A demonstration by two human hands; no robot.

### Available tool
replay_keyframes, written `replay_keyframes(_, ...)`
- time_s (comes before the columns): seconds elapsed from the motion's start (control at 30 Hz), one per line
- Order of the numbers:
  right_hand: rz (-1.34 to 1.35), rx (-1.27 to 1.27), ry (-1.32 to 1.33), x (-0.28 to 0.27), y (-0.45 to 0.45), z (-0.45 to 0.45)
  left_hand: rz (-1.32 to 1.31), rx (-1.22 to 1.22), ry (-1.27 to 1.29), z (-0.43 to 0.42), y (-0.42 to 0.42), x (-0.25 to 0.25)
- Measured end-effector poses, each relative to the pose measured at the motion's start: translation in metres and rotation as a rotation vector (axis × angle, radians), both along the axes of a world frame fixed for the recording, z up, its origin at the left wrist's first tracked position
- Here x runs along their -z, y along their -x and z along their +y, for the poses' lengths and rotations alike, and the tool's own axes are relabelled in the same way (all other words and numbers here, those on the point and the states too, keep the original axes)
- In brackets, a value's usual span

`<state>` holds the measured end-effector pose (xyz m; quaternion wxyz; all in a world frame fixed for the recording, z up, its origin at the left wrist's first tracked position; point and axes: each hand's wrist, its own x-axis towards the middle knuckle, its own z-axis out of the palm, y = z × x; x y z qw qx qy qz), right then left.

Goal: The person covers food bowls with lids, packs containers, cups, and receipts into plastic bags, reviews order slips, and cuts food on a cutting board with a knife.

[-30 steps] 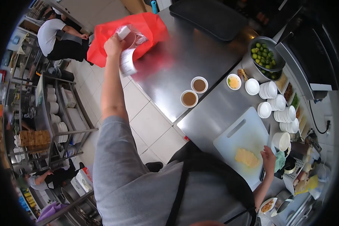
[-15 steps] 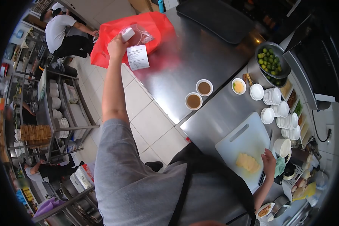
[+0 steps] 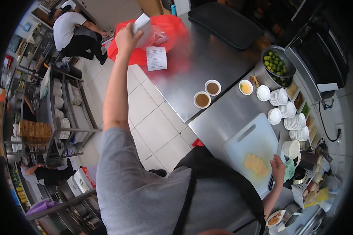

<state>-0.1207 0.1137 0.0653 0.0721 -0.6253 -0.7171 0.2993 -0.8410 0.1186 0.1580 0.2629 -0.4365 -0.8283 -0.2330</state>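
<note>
My left hand [image 3: 126,39] is raised over the red plastic bag [image 3: 125,53] and closed on a small white box-like object [image 3: 142,22], whose kind I cannot make out. Below the hand, a printed receipt [image 3: 157,58] lies against the bag, with clear plastic packets [image 3: 159,38] in the bag's opening. My right hand [image 3: 277,169] hovers at the right edge of the white cutting board [image 3: 239,150], fingers loosely apart and holding nothing visible. Yellowish flat food [image 3: 256,164] rests on the board. A knife [image 3: 271,183] lies along the board's edge beside this hand; contact is unclear.
Two cups of brown sauce [image 3: 202,100] and a cup with yellow food [image 3: 245,87] stand on the steel counter [image 3: 176,88]. Stacked white bowls [image 3: 278,97] and a bowl of green citrus [image 3: 277,62] line the right side. A co-worker [image 3: 68,33] bends at the far left.
My left hand has lifted the white object up and away from the bag's contents. My right hand stays by the cutting board. The whole view has shifted slightly.
</note>
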Motion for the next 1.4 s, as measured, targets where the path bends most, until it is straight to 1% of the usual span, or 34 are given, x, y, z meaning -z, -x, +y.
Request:
replay_keyframes(0.03,0.012,-0.014,-0.012,-0.001,0.001,-0.002,0.002,-0.008,-0.004,-0.004,-0.01,-0.009)
replay_keyframes(0.1,0.023,-0.03,-0.019,-0.002,-0.001,-0.004,-0.002,0.088,-0.07,-0.014,-0.028,-0.026)
replay_keyframes(0.27,0.086,-0.023,0.008,0.001,-0.003,-0.016,0.034,0.115,-0.062,-0.052,-0.086,-0.078)
replay_keyframes(0.33,0.142,-0.018,0.054,0.004,-0.001,-0.021,-0.128,0.254,-0.09,-0.071,-0.103,-0.092)
replay_keyframes(0.37,0.148,-0.024,0.057,0.005,0.001,-0.023,-0.121,0.248,-0.087,-0.078,-0.106,-0.092)
replay_keyframes(0.43,0.26,-0.097,-0.015,0.005,0.007,-0.026,-0.395,0.408,-0.025,-0.089,-0.107,-0.082)
replay_keyframes(0.47,0.265,-0.095,-0.013,0.003,0.012,-0.027,-0.481,0.44,0.033,-0.091,-0.109,-0.073)
replay_keyframes(0.5,0.288,-0.121,-0.022,0.0,0.019,-0.027,-0.474,0.461,0.092,-0.092,-0.112,-0.06)
replay_keyframes(0.53,0.31,-0.145,-0.032,-0.004,0.029,-0.027,-0.49,0.433,0.184,-0.087,-0.106,-0.036)
replay_keyframes(0.57,0.313,-0.142,-0.033,-0.01,0.042,-0.029,-0.381,0.419,0.25,-0.085,-0.112,-0.019)
replay_keyframes(0.6,0.351,-0.191,-0.053,-0.017,0.058,-0.029,-0.272,0.404,0.311,-0.084,-0.123,0.0)
replay_keyframes(0.67,0.386,-0.243,-0.082,-0.029,0.096,-0.028,-0.111,0.464,0.225,-0.086,-0.143,0.048)
replay_keyframes(0.73,0.431,-0.384,-0.067,-0.038,0.142,-0.025,0.07,0.69,0.097,-0.089,-0.146,0.095)
replay_keyframes(0.77,0.432,-0.383,-0.074,-0.043,0.167,-0.023,0.046,0.72,0.169,-0.092,-0.143,0.118)
replay_keyframes(0.8,0.393,-0.478,-0.086,-0.049,0.193,-0.02,0.085,0.769,0.119,-0.095,-0.14,0.14)
replay_keyframes(0.83,0.351,-0.572,-0.098,-0.055,0.221,-0.017,0.1,0.79,0.155,-0.096,-0.135,0.16)
replay_keyframes(0.87,0.344,-0.567,-0.102,-0.062,0.251,-0.011,-0.069,0.729,0.265,-0.104,-0.143,0.154)
replay_keyframes(0.9,0.398,-0.657,-0.123,-0.068,0.283,-0.005,-0.073,0.736,0.26,-0.103,-0.142,0.138)
replay_keyframes(0.93,0.449,-0.747,-0.14,-0.072,0.318,0.001,-0.169,0.789,0.189,-0.101,-0.139,0.117)
replay_keyframes(0.97,0.485,-0.758,-0.135,-0.076,0.356,0.009,-0.264,0.842,0.117,-0.094,-0.129,0.098)
replay_keyframes(1.0,0.519,-0.768,-0.131,-0.08,0.397,0.019,-0.22,0.825,-0.034,-0.081,-0.109,0.085)
replay_keyframes(1.07,0.614,-0.816,-0.306,-0.07,0.486,0.045,-0.199,0.678,-0.174,-0.047,-0.057,0.061)
replay_keyframes(1.1,0.629,-0.782,-0.353,-0.063,0.532,0.056,-0.171,0.634,-0.217,-0.033,-0.025,0.046)
replay_keyframes(1.13,0.644,-0.747,-0.401,-0.055,0.577,0.067,-0.201,0.613,-0.277,-0.014,0.008,0.047)
replay_keyframes(1.17,0.695,-0.706,-0.475,-0.042,0.621,0.075,-0.303,0.485,-0.021,-0.001,0.041,0.052)
replay_keyframes(1.2,0.617,-0.701,-0.505,-0.024,0.665,0.089,-0.397,0.352,0.238,0.003,0.07,0.059)
replay_keyframes(1.23,0.4,-0.719,-0.456,-0.015,0.695,0.097,-0.407,0.36,0.245,-0.001,0.091,0.068)
replay_keyframes(1.27,0.183,-0.733,-0.404,-0.01,0.718,0.102,-0.439,0.252,0.451,-0.005,0.111,0.075)
replay_keyframes(1.3,0.174,-0.725,-0.397,-0.01,0.733,0.103,-0.465,0.143,0.657,-0.007,0.128,0.084)
replay_keyframes(1.33,0.074,-0.645,-0.309,-0.011,0.745,0.104,-0.472,0.152,0.663,-0.009,0.14,0.095)
replay_keyframes(1.37,-0.025,-0.564,-0.224,-0.013,0.754,0.107,-0.534,0.127,0.611,-0.012,0.15,0.106)
replay_keyframes(1.4,-0.032,-0.559,-0.22,-0.013,0.761,0.111,-0.597,0.099,0.56,-0.012,0.157,0.116)
